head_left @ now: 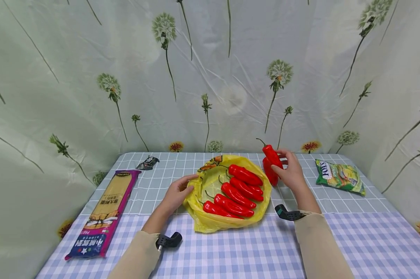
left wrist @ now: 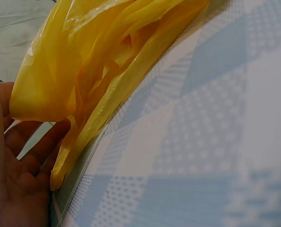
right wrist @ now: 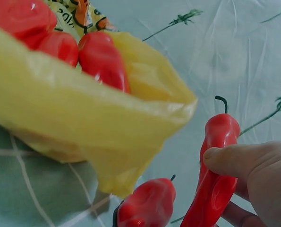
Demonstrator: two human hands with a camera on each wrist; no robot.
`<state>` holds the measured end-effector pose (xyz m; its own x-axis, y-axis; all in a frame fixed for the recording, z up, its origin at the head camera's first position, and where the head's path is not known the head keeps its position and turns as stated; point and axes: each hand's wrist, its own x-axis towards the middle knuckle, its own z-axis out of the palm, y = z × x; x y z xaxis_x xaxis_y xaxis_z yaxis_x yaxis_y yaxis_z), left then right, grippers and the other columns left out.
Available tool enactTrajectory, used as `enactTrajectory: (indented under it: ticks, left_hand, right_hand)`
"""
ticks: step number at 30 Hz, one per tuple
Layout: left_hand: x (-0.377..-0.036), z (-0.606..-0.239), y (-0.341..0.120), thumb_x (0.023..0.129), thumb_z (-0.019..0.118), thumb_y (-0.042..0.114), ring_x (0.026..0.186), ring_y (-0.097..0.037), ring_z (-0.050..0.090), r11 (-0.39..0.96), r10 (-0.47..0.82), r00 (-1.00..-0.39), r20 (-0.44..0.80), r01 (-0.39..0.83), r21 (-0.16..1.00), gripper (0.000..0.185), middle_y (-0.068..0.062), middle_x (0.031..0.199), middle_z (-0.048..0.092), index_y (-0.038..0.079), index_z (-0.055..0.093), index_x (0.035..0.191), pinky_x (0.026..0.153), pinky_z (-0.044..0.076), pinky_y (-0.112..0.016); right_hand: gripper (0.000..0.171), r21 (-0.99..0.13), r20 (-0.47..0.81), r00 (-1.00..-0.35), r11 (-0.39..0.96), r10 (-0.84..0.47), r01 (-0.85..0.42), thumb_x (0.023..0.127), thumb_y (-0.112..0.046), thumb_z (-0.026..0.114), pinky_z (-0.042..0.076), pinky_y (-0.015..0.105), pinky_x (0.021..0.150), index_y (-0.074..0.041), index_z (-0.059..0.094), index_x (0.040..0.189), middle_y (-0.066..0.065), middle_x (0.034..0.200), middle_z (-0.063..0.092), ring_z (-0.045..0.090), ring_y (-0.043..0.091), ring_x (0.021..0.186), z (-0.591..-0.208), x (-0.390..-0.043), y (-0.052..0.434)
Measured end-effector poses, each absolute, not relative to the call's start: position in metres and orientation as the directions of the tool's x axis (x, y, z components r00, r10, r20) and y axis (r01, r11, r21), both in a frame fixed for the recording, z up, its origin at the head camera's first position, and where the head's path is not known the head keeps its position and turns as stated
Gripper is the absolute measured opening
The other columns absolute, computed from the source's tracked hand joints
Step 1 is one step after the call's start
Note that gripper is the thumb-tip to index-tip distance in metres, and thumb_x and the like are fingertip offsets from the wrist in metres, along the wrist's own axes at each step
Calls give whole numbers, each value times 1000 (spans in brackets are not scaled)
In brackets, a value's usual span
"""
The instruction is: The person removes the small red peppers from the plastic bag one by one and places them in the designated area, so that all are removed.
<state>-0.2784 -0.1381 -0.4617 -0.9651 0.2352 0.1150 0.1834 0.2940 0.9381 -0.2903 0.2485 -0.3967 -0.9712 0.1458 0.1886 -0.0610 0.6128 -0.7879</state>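
Note:
In the head view a yellow plastic bag (head_left: pixel 217 224) lies wide open with several long red peppers (head_left: pixel 238 195) side by side in it, green stems toward the left. My left hand (head_left: pixel 178 195) grips the bag's left rim; in the left wrist view the crumpled yellow film (left wrist: pixel 83 71) runs past its thumb and fingers. My right hand (head_left: pixel 291 170) pinches a red pepper (head_left: pixel 272 155) between thumb and fingers, stem up, just beyond the bag's right edge. Another red pepper (head_left: pixel 270 176) is on the table below it, also visible in the right wrist view (right wrist: pixel 147 203).
A long pasta packet (head_left: pixel 103 213) lies at the left, with a small black wrapper (head_left: pixel 148 163) behind it. At the right is a green FOX'S candy bag (head_left: pixel 340 177). A flower-printed curtain (head_left: pixel 210 77) hangs behind the checked tablecloth (head_left: pixel 238 255).

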Motion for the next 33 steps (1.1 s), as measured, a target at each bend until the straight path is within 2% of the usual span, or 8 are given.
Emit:
enactTrajectory:
  ticks: [4, 9, 19, 30, 33]
  left_hand:
    - [-280, -463, -138, 100, 57, 11, 120, -25, 59, 303, 232, -966, 111, 180, 936, 39, -8, 147, 56, 17, 60, 138, 98, 52, -28]
    - [-280, -464, -138, 99, 57, 11, 116, -24, 59, 307, 226, -968, 107, 175, 936, 39, -7, 146, 57, 18, 60, 137, 94, 51, -23]
    - [-278, -462, -138, 99, 57, 11, 124, -26, 58, 297, 227, -968, 105, 172, 939, 39, -8, 147, 56, 17, 60, 138, 103, 52, -37]
    - [-277, -462, -138, 99, 57, 11, 125, -26, 57, 297, 225, -970, 98, 164, 941, 39, -8, 147, 55, 17, 61, 137, 105, 51, -42]
    - [-277, -461, -137, 99, 57, 11, 121, -25, 58, 301, 221, -970, 99, 164, 939, 39, -8, 146, 56, 18, 61, 137, 104, 52, -39]
  right_hand:
    - [65, -786, 180, -970, 617, 163, -43, 92, -10, 67, 52, 56, 100, -7, 35, 150, 24, 146, 41, 45, 42, 129, -402, -293, 252]
    - [63, -798, 145, -970, 602, 194, 1, 94, -11, 65, 58, 52, 92, -9, 36, 150, 22, 144, 41, 45, 40, 128, -409, -294, 256]
    - [61, -797, 83, -964, 597, 251, 87, 94, -13, 65, 58, 49, 92, -8, 38, 148, 23, 140, 43, 46, 39, 125, -416, -294, 262]
    - [62, -777, 32, -938, 599, 346, 195, 93, -14, 66, 54, 50, 99, -5, 38, 147, 26, 135, 44, 47, 38, 121, -423, -293, 266]
    - [61, -769, 15, -931, 600, 364, 221, 93, -15, 66, 55, 49, 98, -7, 38, 147, 26, 134, 44, 46, 38, 120, -425, -294, 267]
